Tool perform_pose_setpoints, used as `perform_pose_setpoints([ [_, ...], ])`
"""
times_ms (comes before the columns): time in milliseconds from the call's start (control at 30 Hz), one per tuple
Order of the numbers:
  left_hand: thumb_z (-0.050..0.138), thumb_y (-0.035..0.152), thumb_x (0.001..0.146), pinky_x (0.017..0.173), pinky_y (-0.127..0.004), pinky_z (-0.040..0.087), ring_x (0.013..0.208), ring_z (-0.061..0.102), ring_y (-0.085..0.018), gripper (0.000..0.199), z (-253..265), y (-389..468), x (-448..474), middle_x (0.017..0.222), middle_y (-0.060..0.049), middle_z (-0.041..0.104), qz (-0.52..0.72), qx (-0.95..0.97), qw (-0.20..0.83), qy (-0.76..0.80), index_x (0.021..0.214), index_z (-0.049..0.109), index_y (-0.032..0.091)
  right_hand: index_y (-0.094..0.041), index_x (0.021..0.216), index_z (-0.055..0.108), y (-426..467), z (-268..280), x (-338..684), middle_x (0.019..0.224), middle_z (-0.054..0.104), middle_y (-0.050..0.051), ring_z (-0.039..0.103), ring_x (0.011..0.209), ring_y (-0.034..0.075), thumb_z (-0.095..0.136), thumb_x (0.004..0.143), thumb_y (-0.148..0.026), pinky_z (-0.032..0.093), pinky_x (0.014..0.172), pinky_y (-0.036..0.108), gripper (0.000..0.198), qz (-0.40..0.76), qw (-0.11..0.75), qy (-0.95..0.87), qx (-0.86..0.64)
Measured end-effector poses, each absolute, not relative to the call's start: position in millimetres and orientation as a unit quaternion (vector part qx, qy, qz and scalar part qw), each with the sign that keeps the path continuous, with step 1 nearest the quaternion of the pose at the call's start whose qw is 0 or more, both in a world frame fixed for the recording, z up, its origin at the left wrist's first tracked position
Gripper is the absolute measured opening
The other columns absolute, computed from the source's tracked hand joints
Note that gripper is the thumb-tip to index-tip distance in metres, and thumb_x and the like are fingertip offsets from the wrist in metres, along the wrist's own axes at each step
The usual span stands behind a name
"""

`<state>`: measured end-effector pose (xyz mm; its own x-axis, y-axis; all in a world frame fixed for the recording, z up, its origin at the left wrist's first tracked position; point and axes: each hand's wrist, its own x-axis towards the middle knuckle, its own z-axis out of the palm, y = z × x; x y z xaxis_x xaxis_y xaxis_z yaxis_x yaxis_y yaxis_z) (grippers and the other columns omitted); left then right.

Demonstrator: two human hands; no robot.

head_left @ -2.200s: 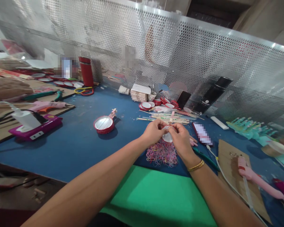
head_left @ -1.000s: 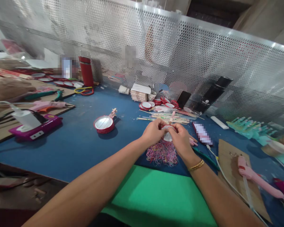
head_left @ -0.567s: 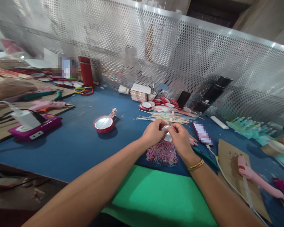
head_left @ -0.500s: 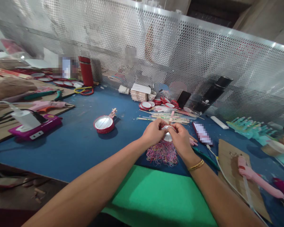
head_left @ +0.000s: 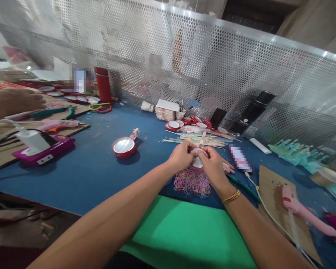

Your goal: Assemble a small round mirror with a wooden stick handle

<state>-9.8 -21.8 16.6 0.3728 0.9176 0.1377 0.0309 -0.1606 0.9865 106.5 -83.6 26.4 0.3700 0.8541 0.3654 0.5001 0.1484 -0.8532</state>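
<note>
Between both hands is a small round disc [head_left: 197,162] with a silvery-white face, a red rim and a pink stick [head_left: 203,139] pointing away from me. My left hand [head_left: 182,156] pinches its left edge. My right hand [head_left: 212,161] grips the right edge, its thumb on the face. Just below lies a heap of colourful rubber bands [head_left: 192,184]. To the left, a stack of similar red-rimmed discs [head_left: 123,147] with sticks rests on the blue table. The fingertips partly cover the held disc.
Beyond my hands lie thin sticks [head_left: 194,140] and more red-rimmed discs [head_left: 173,125]. On the right are a phone [head_left: 240,158] on a cable and a pink glue gun [head_left: 299,209] on cardboard. A purple power strip [head_left: 44,150] sits left. Another person's hand [head_left: 15,102] shows far left.
Both hands keep their hold on the disc, almost unmoved. The camera view has shifted very slightly. At far left, the other person's hand has moved a little.
</note>
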Motion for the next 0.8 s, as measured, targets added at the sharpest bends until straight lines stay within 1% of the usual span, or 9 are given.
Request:
perform_pose_setpoints([
  [133,0.065,0.015,0.065,0.053,-0.019,0.037,0.058,0.050,-0.008,0.022,18,-18,-12,0.070,0.000,0.061,0.423,0.656,0.508,0.365,0.086,0.060,0.015,-0.017,0.089,0.061,-83,26,105,0.079,0.063,0.002,0.053,0.071,0.017,0.056,0.075,-0.044,0.043,0.066,0.028,0.030,0.198,0.550,-0.534,-0.612],
  [267,0.065,0.010,0.064,0.057,-0.020,0.040,0.063,0.054,-0.010,0.023,25,-18,-12,0.075,-0.001,0.063,0.452,0.619,0.525,0.370,0.085,0.059,0.015,-0.017,0.093,0.061,-83,26,104,0.087,0.064,0.004,0.054,0.079,0.019,0.056,0.075,-0.044,0.043,0.071,0.030,0.033,0.200,0.558,-0.540,-0.597],
  [433,0.063,0.008,0.066,0.058,-0.021,0.042,0.063,0.055,-0.010,0.019,31,-20,-12,0.073,-0.001,0.063,0.474,0.574,0.551,0.377,0.084,0.057,0.015,-0.018,0.086,0.060,-85,29,105,0.082,0.063,0.003,0.053,0.075,0.017,0.049,0.081,-0.048,0.042,0.069,0.029,0.032,0.212,0.564,-0.542,-0.586],
  [533,0.063,0.008,0.066,0.060,-0.021,0.043,0.065,0.055,-0.010,0.020,32,-20,-13,0.074,-0.001,0.063,0.478,0.567,0.552,0.380,0.085,0.058,0.014,-0.019,0.082,0.058,-86,29,107,0.075,0.060,0.001,0.051,0.071,0.016,0.047,0.083,-0.047,0.041,0.066,0.027,0.031,0.198,0.564,-0.549,-0.584],
  [633,0.064,0.008,0.066,0.062,-0.022,0.043,0.066,0.056,-0.010,0.022,31,-18,-13,0.077,-0.002,0.065,0.477,0.574,0.544,0.383,0.086,0.059,0.014,-0.019,0.079,0.057,-86,30,108,0.068,0.056,-0.001,0.050,0.065,0.015,0.047,0.082,-0.044,0.040,0.061,0.027,0.027,0.190,0.556,-0.555,-0.588],
  [800,0.063,0.011,0.066,0.062,-0.023,0.042,0.066,0.054,-0.011,0.019,28,-16,-14,0.076,-0.001,0.063,0.467,0.605,0.518,0.385,0.085,0.059,0.014,-0.020,0.080,0.055,-87,30,108,0.069,0.058,-0.001,0.050,0.062,0.015,0.050,0.080,-0.036,0.039,0.060,0.027,0.017,0.168,0.530,-0.572,-0.603],
])
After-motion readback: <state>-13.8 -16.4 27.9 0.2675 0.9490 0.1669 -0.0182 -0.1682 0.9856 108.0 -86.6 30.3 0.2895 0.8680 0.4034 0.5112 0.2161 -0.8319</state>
